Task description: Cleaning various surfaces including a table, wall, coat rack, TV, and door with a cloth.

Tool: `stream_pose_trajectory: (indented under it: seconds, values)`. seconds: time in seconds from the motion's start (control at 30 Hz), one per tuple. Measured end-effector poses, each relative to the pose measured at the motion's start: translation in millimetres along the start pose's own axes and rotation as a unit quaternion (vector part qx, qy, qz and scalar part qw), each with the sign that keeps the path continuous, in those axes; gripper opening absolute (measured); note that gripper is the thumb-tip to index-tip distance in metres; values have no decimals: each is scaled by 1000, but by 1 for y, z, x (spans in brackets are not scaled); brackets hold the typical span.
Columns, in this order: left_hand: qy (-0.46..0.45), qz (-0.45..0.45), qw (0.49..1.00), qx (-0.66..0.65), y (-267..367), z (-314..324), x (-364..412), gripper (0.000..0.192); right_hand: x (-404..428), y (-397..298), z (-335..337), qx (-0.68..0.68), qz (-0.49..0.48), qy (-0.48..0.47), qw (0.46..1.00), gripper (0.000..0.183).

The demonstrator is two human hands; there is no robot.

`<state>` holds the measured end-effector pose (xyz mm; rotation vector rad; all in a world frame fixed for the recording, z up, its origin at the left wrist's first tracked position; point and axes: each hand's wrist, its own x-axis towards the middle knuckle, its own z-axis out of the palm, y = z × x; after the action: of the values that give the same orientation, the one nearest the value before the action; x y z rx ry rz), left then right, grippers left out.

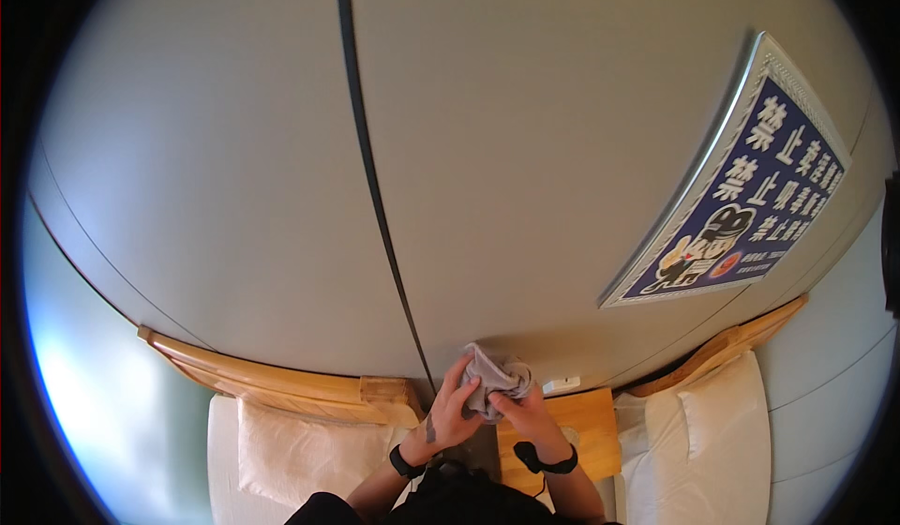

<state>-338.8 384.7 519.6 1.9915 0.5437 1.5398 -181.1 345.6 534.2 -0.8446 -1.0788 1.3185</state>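
Observation:
A crumpled grey cloth [498,379] is bunched up between both hands in front of the wall. My left hand [450,407] grips its left side, with the fingers curled over the fabric. From the lower right, my right hand [524,412] grips it too, its thumb pressed into the folds. Each wrist wears a black band. Beneath the right forearm lies the top of a wooden nightstand [589,426], partly hidden by that arm.
Beds with a wooden headboard [281,377] and white pillow [309,448] at left, and another headboard [724,342] and pillow [721,405] at right. A framed poster with writing [738,194] hangs on the grey wall [534,138]. A white socket [562,384] sits above the nightstand.

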Motion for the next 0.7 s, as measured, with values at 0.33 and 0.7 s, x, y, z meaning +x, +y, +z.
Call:
stream_pose_trajectory:
  seconds: [0.33, 0.7]
  values:
    - [217, 222, 894, 324, 67, 3, 130, 51, -2, -120, 30, -542, -462, 169, 681, 56]
    - [97, 205, 898, 378, 78, 52, 190, 56, 36, -174, 3, -575, -508, 186, 613, 52]
